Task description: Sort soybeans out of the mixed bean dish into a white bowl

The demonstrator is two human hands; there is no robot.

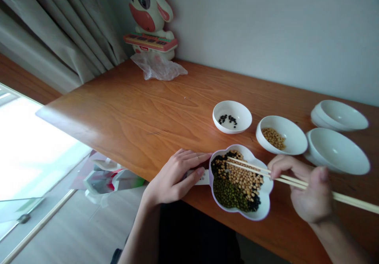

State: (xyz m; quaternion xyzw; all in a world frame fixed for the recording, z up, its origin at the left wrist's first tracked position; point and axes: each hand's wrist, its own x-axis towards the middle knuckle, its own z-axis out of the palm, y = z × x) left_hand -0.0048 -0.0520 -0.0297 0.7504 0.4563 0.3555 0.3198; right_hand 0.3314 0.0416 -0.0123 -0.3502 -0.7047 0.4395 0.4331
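My right hand (308, 189) is closed round a pair of wooden chopsticks (254, 166), whose tips reach over a flower-shaped white dish (264, 208). The dish holds mixed yellow, green and black beans. My left hand (174, 176) rests on the table edge with its fingers against the dish's left side and over a small white card (204, 178). Behind the dish stand a white bowl (239, 114) with a few black beans and a white bowl (291, 135) with yellow beans.
Two stacks of empty white bowls (337, 151) (340, 115) stand at the right. A toy cow with a keyboard (149, 15) and a crumpled clear plastic bag (158, 67) sit at the back of the wooden table (124, 110). Curtains hang at the left; bags lie on the floor.
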